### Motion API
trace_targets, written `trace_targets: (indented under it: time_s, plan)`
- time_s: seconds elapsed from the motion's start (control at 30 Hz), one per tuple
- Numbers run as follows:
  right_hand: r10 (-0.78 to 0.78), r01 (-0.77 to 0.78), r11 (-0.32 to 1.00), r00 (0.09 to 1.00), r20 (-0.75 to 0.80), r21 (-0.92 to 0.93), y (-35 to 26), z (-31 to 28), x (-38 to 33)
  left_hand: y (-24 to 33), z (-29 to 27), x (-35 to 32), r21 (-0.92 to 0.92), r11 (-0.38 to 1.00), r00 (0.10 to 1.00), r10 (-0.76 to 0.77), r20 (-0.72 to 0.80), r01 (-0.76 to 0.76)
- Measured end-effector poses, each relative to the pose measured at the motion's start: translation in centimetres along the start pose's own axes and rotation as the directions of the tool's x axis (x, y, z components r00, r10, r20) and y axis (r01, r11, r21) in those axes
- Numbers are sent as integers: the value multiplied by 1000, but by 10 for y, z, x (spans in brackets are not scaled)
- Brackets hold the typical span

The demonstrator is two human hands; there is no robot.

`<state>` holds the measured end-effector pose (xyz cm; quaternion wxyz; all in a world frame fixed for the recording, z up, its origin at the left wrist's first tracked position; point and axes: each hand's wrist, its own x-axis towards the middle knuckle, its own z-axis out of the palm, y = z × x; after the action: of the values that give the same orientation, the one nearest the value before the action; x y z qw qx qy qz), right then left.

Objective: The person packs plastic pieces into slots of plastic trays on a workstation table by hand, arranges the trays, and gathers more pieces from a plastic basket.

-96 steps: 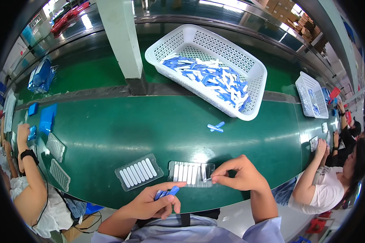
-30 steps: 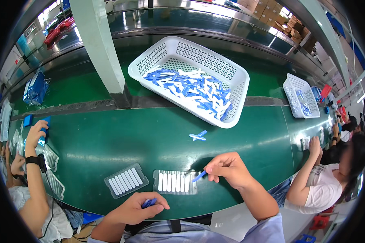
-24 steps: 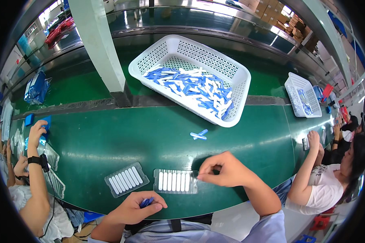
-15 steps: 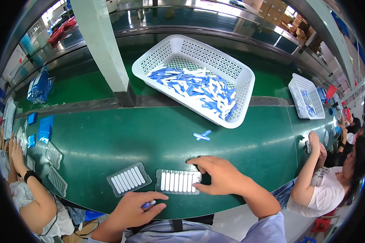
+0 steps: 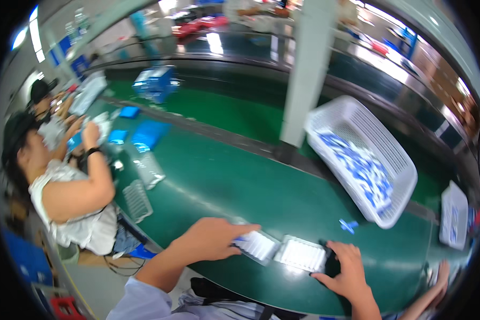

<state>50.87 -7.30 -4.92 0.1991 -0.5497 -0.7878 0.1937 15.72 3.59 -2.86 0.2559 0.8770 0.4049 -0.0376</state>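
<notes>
Two clear plastic trays lie side by side near the table's front edge, the left tray [image 5: 258, 246] tilted against the right tray [image 5: 302, 254]; white sticks sit in rows in both, blurred. My left hand [image 5: 210, 239] is at the left tray's outer end. Between its thumb and index finger shows a smeared blue-and-white stick [image 5: 241, 238]. My right hand [image 5: 348, 269] has thumb and index finger at the two corners of the right tray's outer end, closed about it. Two crossed blue-and-white sticks [image 5: 349, 226] lie beyond that hand.
A white basket [image 5: 405, 178] of blue-and-white sticks stands beyond a post [image 5: 306, 80]. Blue packets [image 5: 149, 134] and an unfilled clear tray [image 5: 137, 201] lie left, beside a co-worker [image 5: 74, 197]. A smaller basket [image 5: 454, 213] stands right, near another person's arm [image 5: 432, 293].
The view has swung left, blurring the picture. My left hand has moved from in front of the trays to the left tray's outer end. My right hand remains at the right tray's outer end.
</notes>
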Motion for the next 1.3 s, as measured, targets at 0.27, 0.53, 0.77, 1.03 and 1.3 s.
trace_targets:
  time_s: [0.27,0.53,0.77,1.03,1.3]
  plan:
    - [-75,74,997,997,-27,-32,-19,12,23,-26,-8,-55,-142,939,903,-340,-262,313]
    - [15,-11,997,998,57,-72,-52,27,33,-125,4,-151,-379,583,338,-769,-543,718]
    - [-147,128,972,985,-86,-198,-63,67,85,-118,42,-144,-275,760,404,-571,-715,589]
    - [-123,126,990,991,52,-60,-65,45,69,-86,61,-170,-372,765,492,-630,-601,525]
    - [-150,154,981,988,44,-121,-77,67,128,-37,78,-174,-465,834,589,-544,-598,298]
